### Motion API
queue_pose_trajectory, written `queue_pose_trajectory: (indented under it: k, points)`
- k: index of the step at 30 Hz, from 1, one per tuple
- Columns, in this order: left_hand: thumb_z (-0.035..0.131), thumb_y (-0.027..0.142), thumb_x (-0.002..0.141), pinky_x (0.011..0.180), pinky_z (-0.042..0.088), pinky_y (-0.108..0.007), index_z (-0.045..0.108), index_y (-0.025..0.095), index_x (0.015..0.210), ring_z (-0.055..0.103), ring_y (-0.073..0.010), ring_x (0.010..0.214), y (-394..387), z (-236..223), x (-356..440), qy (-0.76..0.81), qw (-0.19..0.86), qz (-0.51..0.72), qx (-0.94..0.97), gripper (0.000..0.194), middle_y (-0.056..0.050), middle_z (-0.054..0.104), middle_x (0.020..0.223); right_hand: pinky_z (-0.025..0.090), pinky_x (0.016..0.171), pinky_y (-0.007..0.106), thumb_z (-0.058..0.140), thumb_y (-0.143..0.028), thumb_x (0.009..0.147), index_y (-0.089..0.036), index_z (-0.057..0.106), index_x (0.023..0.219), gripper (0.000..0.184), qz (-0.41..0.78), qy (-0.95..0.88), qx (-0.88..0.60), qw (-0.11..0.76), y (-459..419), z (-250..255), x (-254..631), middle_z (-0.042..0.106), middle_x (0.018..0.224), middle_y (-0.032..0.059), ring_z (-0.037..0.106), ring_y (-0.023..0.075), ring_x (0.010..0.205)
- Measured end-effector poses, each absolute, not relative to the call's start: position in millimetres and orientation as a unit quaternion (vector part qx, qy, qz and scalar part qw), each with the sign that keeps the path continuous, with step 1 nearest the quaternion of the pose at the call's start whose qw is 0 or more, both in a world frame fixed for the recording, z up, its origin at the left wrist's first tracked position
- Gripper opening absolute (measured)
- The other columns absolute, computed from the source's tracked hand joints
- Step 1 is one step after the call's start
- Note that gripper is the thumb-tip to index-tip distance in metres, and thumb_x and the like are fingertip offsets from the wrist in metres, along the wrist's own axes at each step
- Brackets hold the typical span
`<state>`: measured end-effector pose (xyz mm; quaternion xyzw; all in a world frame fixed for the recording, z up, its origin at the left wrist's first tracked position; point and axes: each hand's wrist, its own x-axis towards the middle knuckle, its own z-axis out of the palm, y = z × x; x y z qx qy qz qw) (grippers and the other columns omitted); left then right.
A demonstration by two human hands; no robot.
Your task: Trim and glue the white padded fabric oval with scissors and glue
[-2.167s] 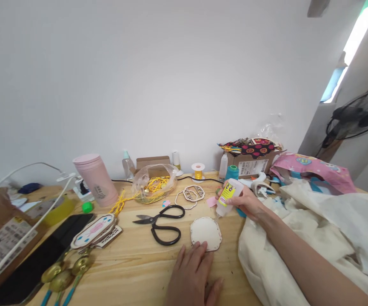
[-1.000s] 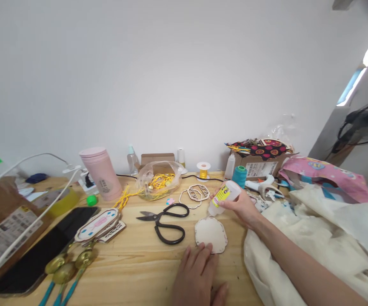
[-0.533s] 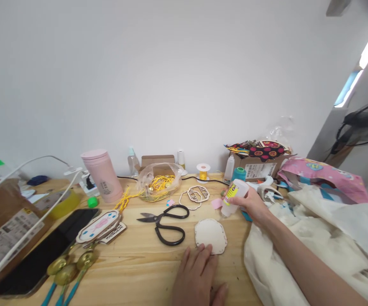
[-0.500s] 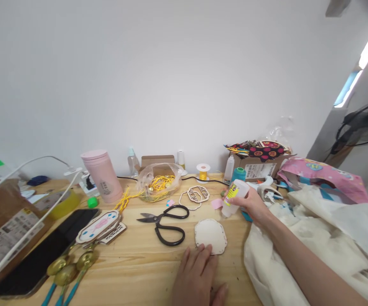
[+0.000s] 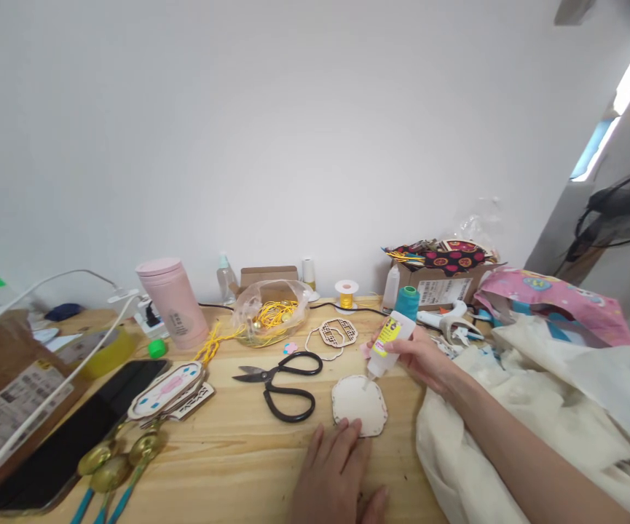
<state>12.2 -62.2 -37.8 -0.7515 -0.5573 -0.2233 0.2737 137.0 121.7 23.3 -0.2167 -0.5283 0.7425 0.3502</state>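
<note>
right hand (image 5: 428,358): closed round the bottle (image 5: 390,340), thumb against fingers, tip tilted down, probably for aiming at a small spot
left hand (image 5: 331,473): laid nearly flat, fingers slightly spread, gripping nothing, probably steadying against sliding
white piece (image 5: 355,402): flat on the table (image 5: 227,473), near edge under left fingertips, far edge by the bottle tip; contact there unclear
scissors (image 5: 269,377): left of the white piece, blades apart, handles nearer, perhaps for easy reach
</note>
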Motion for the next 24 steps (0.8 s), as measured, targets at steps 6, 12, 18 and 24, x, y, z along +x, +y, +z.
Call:
queue_pose_trajectory:
  k: [6,12,18,24]
  points:
    - [0.050,0.045,0.073,0.064,0.056,-0.033,0.059,0.019,0.094,0.065,-0.0197,0.082,-60.8,-32.7,14.5,-0.557,0.285,-0.248,-0.740,0.035,-0.003,0.068,0.096,0.049,0.068,0.029,0.070,-0.014,0.056,-0.015,0.057,0.076,0.024,0.752,-0.515,-0.231,0.340,126.0,20.0,140.7,0.068,0.072,0.0019,0.064,0.0178,0.070]
    - [0.050,0.042,0.073,0.067,0.055,-0.031,0.060,0.017,0.095,0.064,-0.0201,0.085,-61.7,-39.3,14.2,-0.557,0.283,-0.255,-0.738,0.035,-0.006,0.068,0.098,0.052,0.069,0.033,0.065,-0.031,0.068,-0.015,0.055,0.082,0.023,0.786,-0.487,-0.242,0.295,115.0,13.1,131.8,0.068,0.076,0.0059,0.065,0.0196,0.075]
    - [0.052,0.042,0.073,0.071,0.055,-0.031,0.057,0.017,0.099,0.061,-0.0210,0.092,-65.7,-48.2,12.8,-0.567,0.270,-0.237,-0.742,0.036,-0.008,0.065,0.104,0.050,0.077,0.031,0.070,-0.023,0.061,-0.016,0.056,0.084,0.029,0.809,-0.445,-0.208,0.323,118.3,26.3,140.3,0.067,0.081,0.0048,0.063,0.0211,0.085]
    - [0.054,0.039,0.072,0.071,0.055,-0.032,0.056,0.016,0.097,0.061,-0.0220,0.092,-64.1,-49.7,12.0,-0.562,0.273,-0.239,-0.743,0.034,-0.009,0.065,0.103,0.054,0.067,0.026,0.070,-0.022,0.061,-0.018,0.057,0.079,0.023,0.777,-0.430,-0.258,0.380,125.5,23.3,140.4,0.068,0.078,0.0024,0.065,0.0179,0.076]
